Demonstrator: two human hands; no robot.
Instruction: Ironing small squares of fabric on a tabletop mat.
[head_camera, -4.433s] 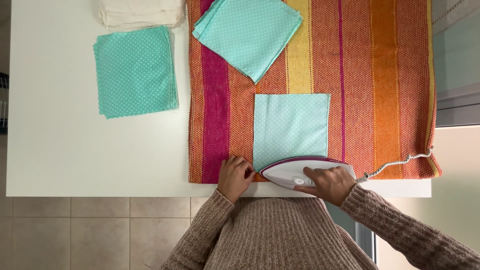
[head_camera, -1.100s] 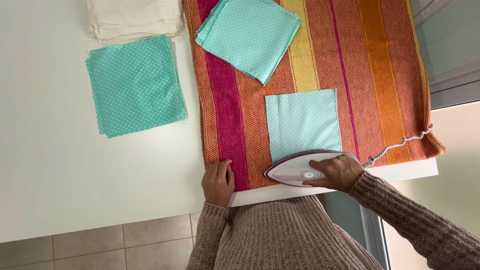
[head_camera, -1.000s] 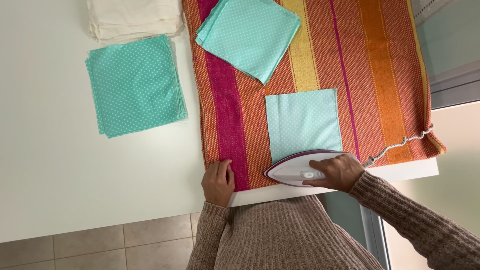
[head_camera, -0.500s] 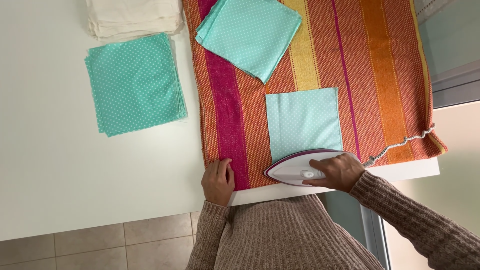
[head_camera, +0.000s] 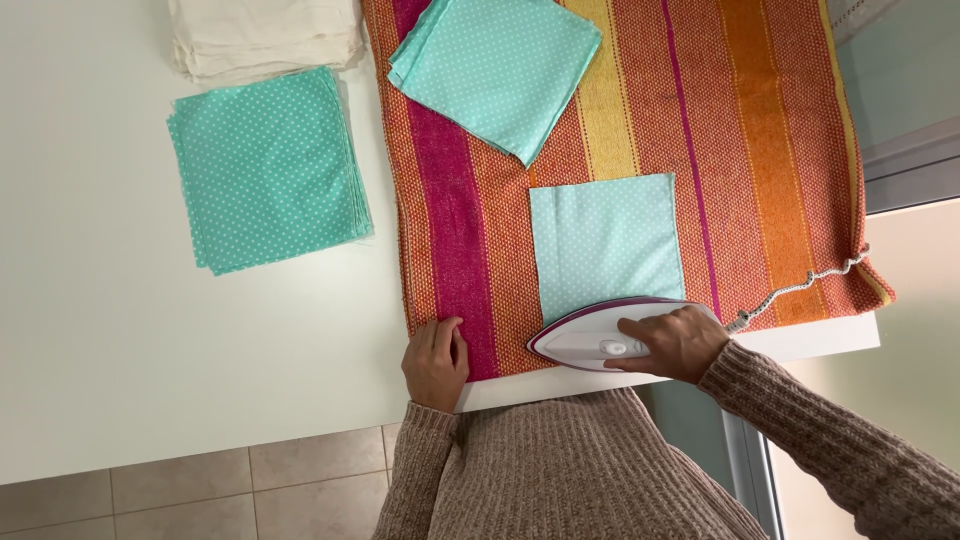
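Head view: right hand (head_camera: 672, 343) grips iron (head_camera: 600, 338) at the near edge of the fabric square (head_camera: 607, 245); left hand (head_camera: 436, 360) flat on the striped cloth (head_camera: 760, 150). Lingering could scorch; cord (head_camera: 800, 290) may snag.

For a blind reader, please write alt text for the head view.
The right hand holds an iron on the near edge of a pale dotted fabric square, laid on a striped cloth; the left hand rests on the cloth's edge.

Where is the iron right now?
In the head view, the iron sits at the near edge of the striped cloth, on the bottom edge of the pale turquoise fabric square, gripped by the right hand.
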